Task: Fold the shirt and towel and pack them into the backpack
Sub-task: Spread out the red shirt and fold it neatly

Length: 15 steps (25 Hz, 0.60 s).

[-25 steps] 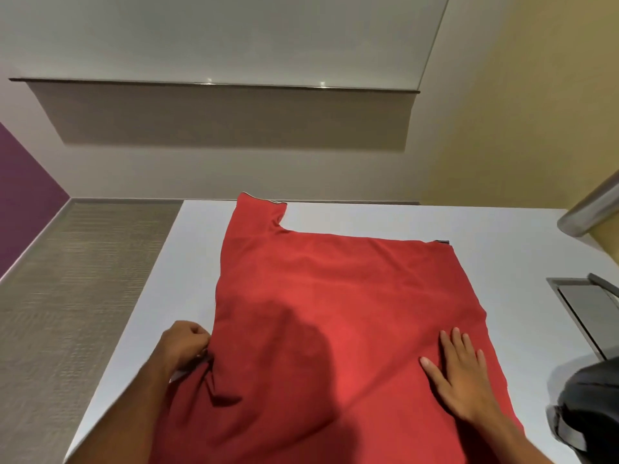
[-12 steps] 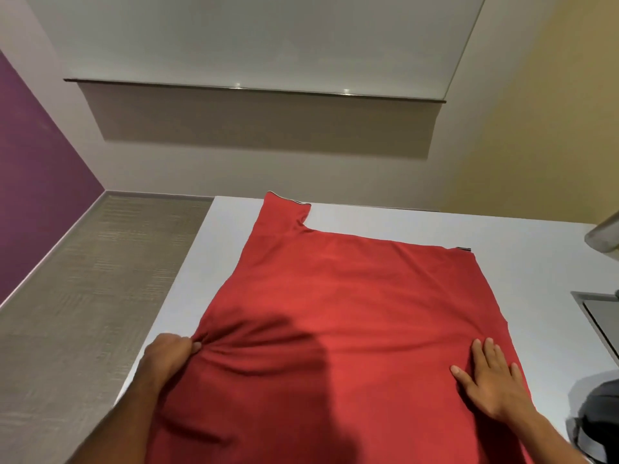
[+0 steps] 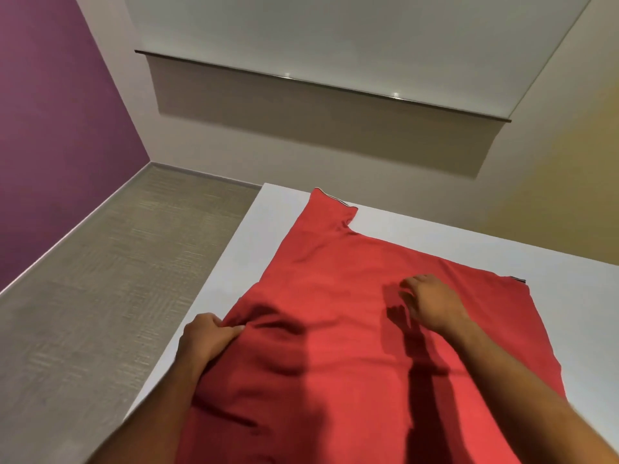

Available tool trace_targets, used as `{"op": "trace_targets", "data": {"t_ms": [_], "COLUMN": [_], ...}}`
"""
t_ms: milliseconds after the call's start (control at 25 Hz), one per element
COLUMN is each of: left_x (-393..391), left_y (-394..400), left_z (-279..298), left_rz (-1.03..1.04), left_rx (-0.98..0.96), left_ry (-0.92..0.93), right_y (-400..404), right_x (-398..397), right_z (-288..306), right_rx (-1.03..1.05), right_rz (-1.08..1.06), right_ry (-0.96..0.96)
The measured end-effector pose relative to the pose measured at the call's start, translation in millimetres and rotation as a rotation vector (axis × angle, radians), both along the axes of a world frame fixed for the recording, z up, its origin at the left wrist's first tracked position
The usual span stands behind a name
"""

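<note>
Red shirt (image 3: 368,329) lies spread flat on the white tabletop (image 3: 268,236), ready for folding. Left hand (image 3: 204,339) pinches its left edge, likely to lift a fold; right hand (image 3: 432,306) hovers mid-cloth, fingers loosely curled, holding nothing. Nothing obstructs; towel and backpack unseen.

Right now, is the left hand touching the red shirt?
Touching. The head view shows the left hand pinching a bunched fold at the red shirt edge.
</note>
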<state>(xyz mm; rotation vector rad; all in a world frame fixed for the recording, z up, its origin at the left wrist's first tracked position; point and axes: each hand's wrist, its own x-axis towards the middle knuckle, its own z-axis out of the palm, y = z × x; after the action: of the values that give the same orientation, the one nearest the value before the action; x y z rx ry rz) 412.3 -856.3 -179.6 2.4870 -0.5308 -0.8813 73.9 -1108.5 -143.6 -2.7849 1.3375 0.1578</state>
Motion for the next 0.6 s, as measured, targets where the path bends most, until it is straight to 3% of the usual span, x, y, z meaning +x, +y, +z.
{"op": "trace_targets", "data": {"t_ms": [160,320,600], "left_x": [9,18,29], "left_y": [-2,-5,-12], "left_z": [-14,-25,-40], "left_rz": [0.024,0.039,-0.013], "left_rx": [-0.048,-0.091,-0.124], "left_ry": [0.027,0.043,0.030], "right_y": [4,12,11], "right_x": [130,216,270], "right_z": [4,0,-34], "right_rx": [0.005,-0.020,0.109], "right_rz": [0.325,0.557,0.669], "right_ry": [-0.068,0.001,0.320]}}
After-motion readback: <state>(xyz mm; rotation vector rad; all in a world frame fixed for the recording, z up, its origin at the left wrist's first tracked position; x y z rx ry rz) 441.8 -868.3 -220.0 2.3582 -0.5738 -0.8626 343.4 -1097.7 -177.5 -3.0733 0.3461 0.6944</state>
